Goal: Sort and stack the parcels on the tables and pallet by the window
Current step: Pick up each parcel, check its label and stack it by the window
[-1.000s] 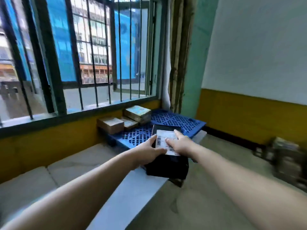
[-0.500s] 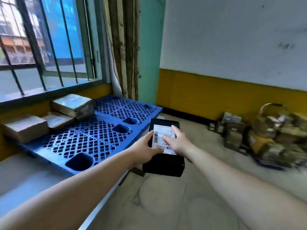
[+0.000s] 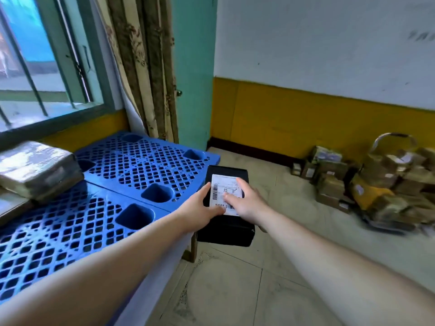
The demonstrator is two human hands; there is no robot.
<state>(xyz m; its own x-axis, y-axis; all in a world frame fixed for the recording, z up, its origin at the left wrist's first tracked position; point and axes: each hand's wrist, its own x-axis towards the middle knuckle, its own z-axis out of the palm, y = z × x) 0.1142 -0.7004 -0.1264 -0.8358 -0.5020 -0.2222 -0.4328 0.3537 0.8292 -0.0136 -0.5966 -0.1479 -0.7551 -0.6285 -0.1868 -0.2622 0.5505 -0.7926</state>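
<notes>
left hand (image 3: 200,208) grips black parcel (image 3: 226,229) at its left edge, thumb on white label (image 3: 226,188) | right hand (image 3: 244,203) holds right side, fingers over label | parcel in air just right of blue pallet (image 3: 94,208) on desk (image 3: 150,290) | taped parcel (image 3: 35,170) far left on pallet

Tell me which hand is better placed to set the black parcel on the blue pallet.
Left, probably. The left hand grips the black parcel on the side facing the blue pallet; the right hand holds the far side.
</notes>
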